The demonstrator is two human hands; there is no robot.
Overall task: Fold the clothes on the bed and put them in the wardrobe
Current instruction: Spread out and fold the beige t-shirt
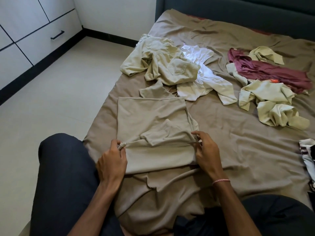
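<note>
Head view: left hand [111, 160], right hand [207, 155] grips pinch beige shirt [153, 113] fold; patterned garment [307, 150] cut off.

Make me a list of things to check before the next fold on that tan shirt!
1. Left hand pinching the tan shirt's edge: ok.
2. Right hand pinching the opposite edge: ok.
3. Sleeve folded in over the shirt: ok.
4. Far half lying smooth on the bed: ok.
5. Flap beyond the far edge belongs to this shirt: cannot tell.
6. White wardrobe open for putting away: not ok, shut.
</note>
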